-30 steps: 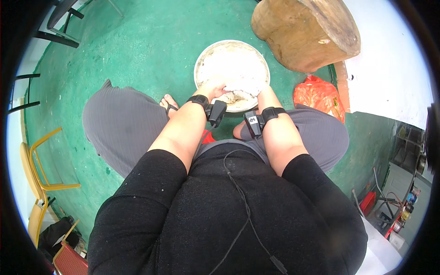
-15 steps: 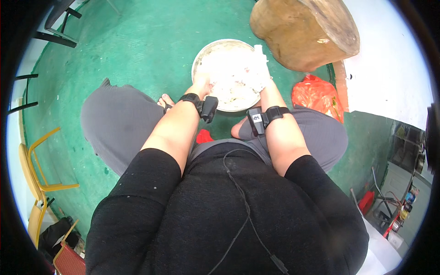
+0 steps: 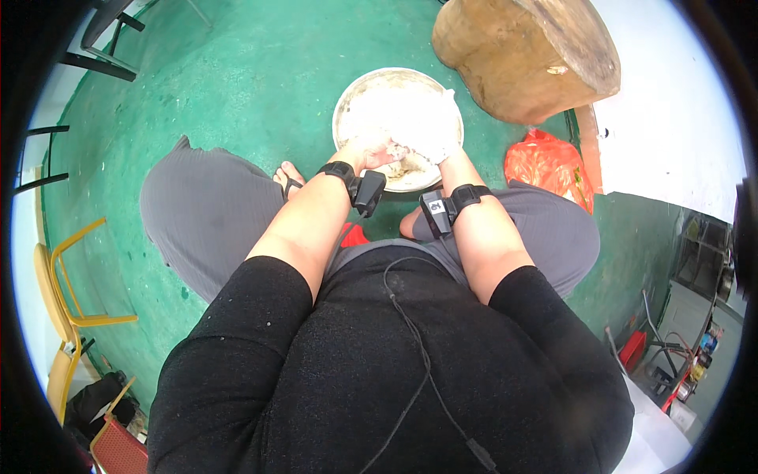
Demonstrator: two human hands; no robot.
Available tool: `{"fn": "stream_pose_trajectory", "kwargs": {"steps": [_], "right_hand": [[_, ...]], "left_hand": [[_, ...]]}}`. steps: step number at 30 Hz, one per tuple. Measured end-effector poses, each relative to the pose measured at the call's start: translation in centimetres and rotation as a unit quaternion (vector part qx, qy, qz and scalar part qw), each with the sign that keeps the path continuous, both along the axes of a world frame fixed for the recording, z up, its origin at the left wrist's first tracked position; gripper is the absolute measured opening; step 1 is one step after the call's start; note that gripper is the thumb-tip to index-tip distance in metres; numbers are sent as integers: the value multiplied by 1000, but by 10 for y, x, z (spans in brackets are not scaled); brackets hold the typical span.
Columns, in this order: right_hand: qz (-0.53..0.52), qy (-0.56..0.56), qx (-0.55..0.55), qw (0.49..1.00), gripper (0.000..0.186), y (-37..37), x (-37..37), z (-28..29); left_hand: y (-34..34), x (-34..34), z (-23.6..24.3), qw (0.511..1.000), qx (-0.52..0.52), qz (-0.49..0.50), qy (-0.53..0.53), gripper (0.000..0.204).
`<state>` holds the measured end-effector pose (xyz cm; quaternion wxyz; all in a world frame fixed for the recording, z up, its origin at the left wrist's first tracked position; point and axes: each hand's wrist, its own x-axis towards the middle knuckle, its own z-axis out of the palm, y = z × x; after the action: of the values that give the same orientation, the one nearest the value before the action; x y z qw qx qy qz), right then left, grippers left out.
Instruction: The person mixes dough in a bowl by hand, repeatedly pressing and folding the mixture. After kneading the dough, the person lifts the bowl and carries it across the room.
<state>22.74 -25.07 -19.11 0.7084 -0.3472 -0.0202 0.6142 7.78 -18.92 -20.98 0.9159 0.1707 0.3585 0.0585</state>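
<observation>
A round, light-coloured basin (image 3: pixel 339 110) stands on the floor between my feet. Glare washes out most of its inside, where a white, soft-looking mass (image 3: pixel 410 114) lies; its kind cannot be made out. My left hand (image 3: pixel 371 148) reaches over the basin's near left side, its fingers curled against the white mass. At the near right side, my right hand (image 3: pixel 447 152) is in the basin too, and glare hides its fingers. A brownish patch (image 3: pixel 407 168) of the basin's bottom shows between the hands. Both wrists wear black straps with small box-shaped devices.
A large wooden block (image 3: pixel 521 63) stands beyond the basin to the right. Next to it lies an orange-red plastic bag (image 3: pixel 547 167). A red thing (image 3: pixel 354 235) shows beneath my forearms. Yellow-framed chairs (image 3: pixel 67 292) stand at the left, and a cluttered shelf (image 3: pixel 699 347) at the right.
The right hand has drawn nearer and inward, and the white mass raised at the basin's right rim has come down. My left hand has moved right, its fingers now showing more.
</observation>
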Motion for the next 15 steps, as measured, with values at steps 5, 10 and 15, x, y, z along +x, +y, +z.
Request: {"fn": "stream_pose_trajectory", "kwargs": {"steps": [5,10,15], "right_hand": [[21,-10,-5,1000,92,5,-14,-6],[16,-38,-15,999,93,1,-6,-17],[14,-65,-22,998,93,0,3,-22]], "left_hand": [[15,-8,-27,992,88,-82,23,21],[7,4,-20,985,124,-64,104,21],[2,3,-9,985,107,8,135,26]]}}
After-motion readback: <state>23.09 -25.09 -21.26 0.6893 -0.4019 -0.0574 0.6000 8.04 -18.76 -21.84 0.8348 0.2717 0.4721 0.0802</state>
